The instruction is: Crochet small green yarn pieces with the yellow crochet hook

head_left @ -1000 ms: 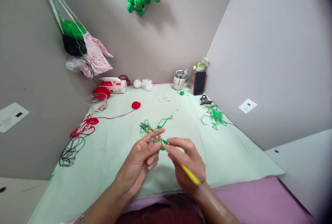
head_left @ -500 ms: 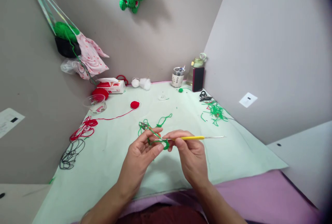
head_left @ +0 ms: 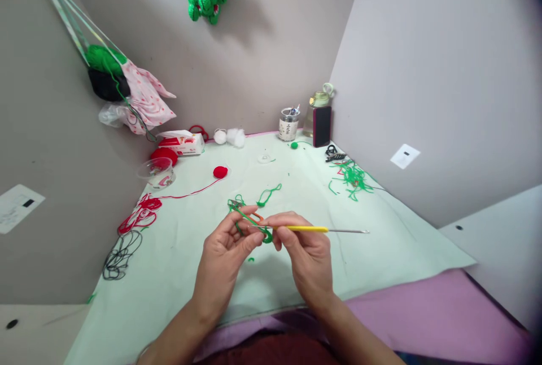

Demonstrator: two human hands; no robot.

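Note:
Pinched in my left hand (head_left: 226, 249) is a small ring of green crochet work (head_left: 267, 236), with green yarn running up over the index finger. My right hand (head_left: 308, 252) grips a crochet hook (head_left: 307, 229) by its yellow handle; the metal end on the right points away from the work. Its other end reaches the green piece between the two hands, where fingers partly hide it. Just behind the fingers lie a tangle of green yarn (head_left: 237, 201) and something with an orange handle (head_left: 256, 218). A loose green yarn loop (head_left: 269, 194) rests beyond.
Red yarn (head_left: 141, 212) and black cord (head_left: 122, 255) lie at the left. A red crocheted ball (head_left: 220, 172) sits mid-table. Green yarn scraps (head_left: 353, 179), a phone (head_left: 322, 127) and a pen tin (head_left: 289, 124) stand or lie at right and back. A tissue box (head_left: 182, 143) is back left.
Both hands and the green piece have shifted slightly left. The hook now slopes a little down to the right. The whole view has turned slightly.

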